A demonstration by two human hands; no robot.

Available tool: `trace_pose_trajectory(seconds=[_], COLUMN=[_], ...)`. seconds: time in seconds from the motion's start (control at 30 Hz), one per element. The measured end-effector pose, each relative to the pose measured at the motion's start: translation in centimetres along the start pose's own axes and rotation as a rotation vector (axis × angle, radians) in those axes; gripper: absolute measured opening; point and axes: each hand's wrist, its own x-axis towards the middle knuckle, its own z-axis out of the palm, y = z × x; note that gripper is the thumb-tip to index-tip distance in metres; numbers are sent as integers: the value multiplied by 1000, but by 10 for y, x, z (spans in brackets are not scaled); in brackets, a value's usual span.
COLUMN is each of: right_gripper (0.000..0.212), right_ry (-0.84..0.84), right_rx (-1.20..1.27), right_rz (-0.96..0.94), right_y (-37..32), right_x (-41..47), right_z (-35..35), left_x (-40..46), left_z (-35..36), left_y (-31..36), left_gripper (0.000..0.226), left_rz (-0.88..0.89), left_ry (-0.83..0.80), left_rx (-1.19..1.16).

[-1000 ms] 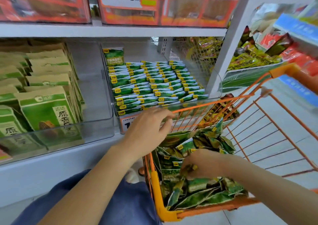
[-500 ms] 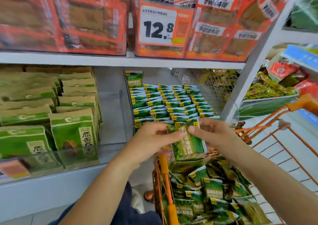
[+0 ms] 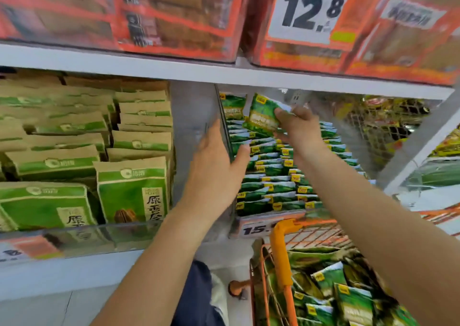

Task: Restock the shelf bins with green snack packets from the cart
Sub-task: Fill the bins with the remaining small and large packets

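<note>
Right hand point(image 3: 297, 126) pinches one glossy green snack packet point(image 3: 261, 117) with a yellow corner tag above the bin's rear rows point(image 3: 273, 173), left hand point(image 3: 214, 168) spread open against the clear divider point(image 3: 225, 126), orange cart point(image 3: 281, 251) nearest, tan-green bags point(image 3: 132, 188) leftward, red boxes point(image 3: 174, 16) overhead.

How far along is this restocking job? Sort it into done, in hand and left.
Done: rows of small green snack packets already fill the clear shelf bin. In hand: the right hand holds one green packet over the back rows; the left hand is open. Left: many packets in the orange wire cart.
</note>
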Motion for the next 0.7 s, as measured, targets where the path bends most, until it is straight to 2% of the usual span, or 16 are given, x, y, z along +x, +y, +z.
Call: trace_pose_trajectory(seconds=[0.07,0.13,0.23,0.33,0.4,0.5,0.63,0.7], right_gripper=[12,11,15,38,45,32,29,18], right_ry=[-5,-31,-45,-31,2,9,-10,-44], right_rx=[-68,-152,-303,-399,-445,-381,-284,-252], right_rz=[-25,-57,-71,-79,-72,-35,-40,-70], right_y=[-1,5,16,28,38,43,34,23], right_x=[28,55,82,90,92,91,67,40], right_z=[21,37,53,62,64,62,40,19], left_x=[7,12,12,13,14,13,13,12], left_z=[4,5,6,6,5,4,5,3], left_y=[-5,-6,-5,-5,-6,-6,-6,-4], left_gripper=[48,38,38,40,43,46,47,51], left_rz=[-44,-40,-40,-47,-38,-27,-28,3], left_ry=[-64,-46,-17,-24,-22,-24,-63,-18], left_rx=[-20,-5,37,63,78,105,102,159])
